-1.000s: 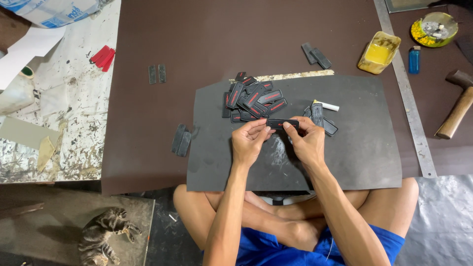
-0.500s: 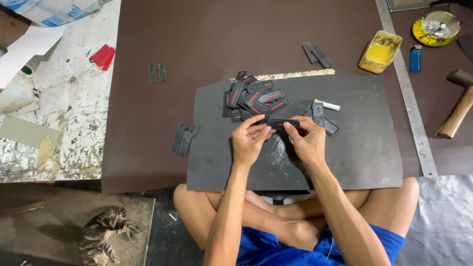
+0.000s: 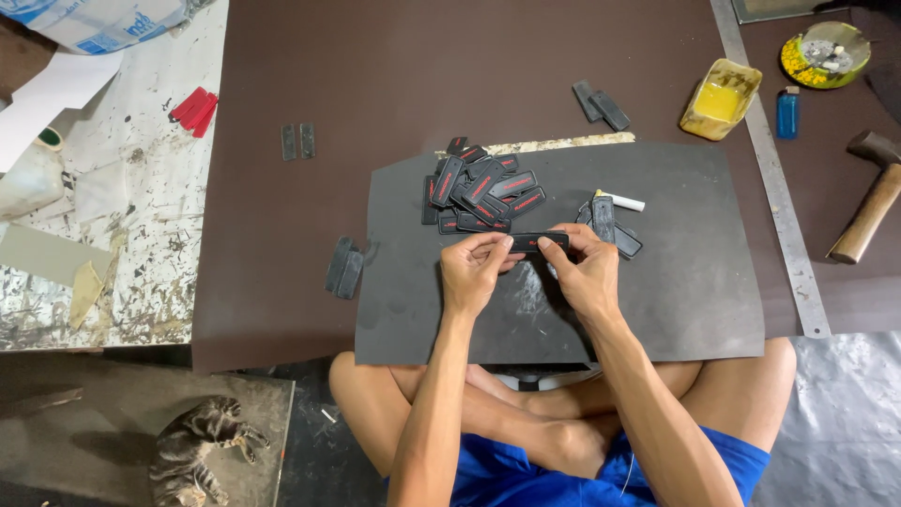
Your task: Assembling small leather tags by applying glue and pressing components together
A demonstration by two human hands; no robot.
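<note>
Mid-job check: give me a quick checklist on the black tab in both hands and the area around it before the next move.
1. Black tab held at both ends by left hand and right hand: ok.
2. Tab clear of the pile of tabs: ok.
3. Dark mat bare under the hands: ok.
4. Hammer and yellow tub away from the hands: ok.
5. Tab's underside: cannot tell.
</note>
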